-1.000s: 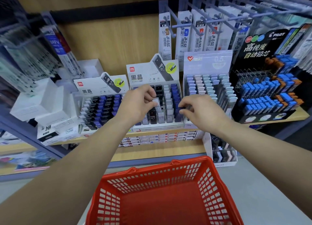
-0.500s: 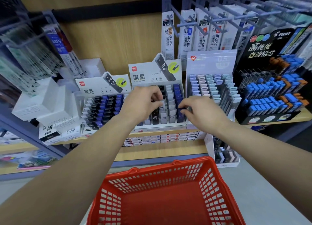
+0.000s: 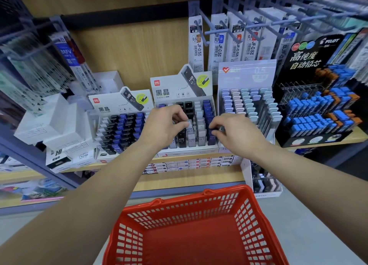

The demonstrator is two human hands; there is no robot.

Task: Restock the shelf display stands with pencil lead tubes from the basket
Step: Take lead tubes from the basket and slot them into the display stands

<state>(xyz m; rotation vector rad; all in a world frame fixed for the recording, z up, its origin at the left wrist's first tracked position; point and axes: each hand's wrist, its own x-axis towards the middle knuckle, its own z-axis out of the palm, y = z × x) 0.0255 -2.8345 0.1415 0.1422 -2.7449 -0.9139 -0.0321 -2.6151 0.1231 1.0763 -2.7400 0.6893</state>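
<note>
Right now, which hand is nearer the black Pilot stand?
Right. The right hand pinches a blue tube at the right edge of the middle stand, beside the pastel stand that borders the Pilot stand; the left hand grips a grey tube farther left in the same stand.

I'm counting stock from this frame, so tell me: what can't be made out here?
All head view.
- Left columns of the middle stand: hidden behind the left hand, which pinches a grey tube.
- Top of the blue tube: covered by the right hand, which pinches it.
- Basket near end: cut off by the bottom edge.
- Hanging packs at far left: print blurred.
</note>
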